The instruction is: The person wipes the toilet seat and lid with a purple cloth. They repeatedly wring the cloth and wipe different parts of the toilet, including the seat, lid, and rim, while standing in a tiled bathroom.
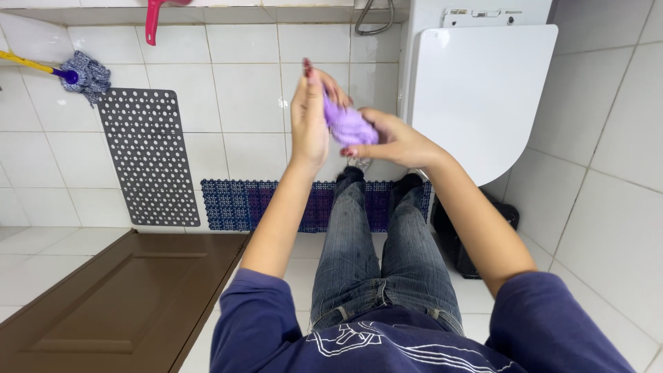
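A small purple cloth (349, 126) is bunched up between both of my hands, held out in front of me at chest height. My left hand (309, 117) is upright, its fingers pinching the cloth's upper edge. My right hand (394, 138) cups and grips the cloth from the right and below. Under the hands I see my legs in grey jeans (376, 255) and my shoes on the tiled floor.
A white toilet with its lid (480, 97) raised stands on the right. A grey perforated mat (148, 155) and a blue mat (242, 205) lie on the floor. A mop (83, 76) is at upper left, a brown door (117, 304) at lower left, a black bin (459, 249) beside the toilet.
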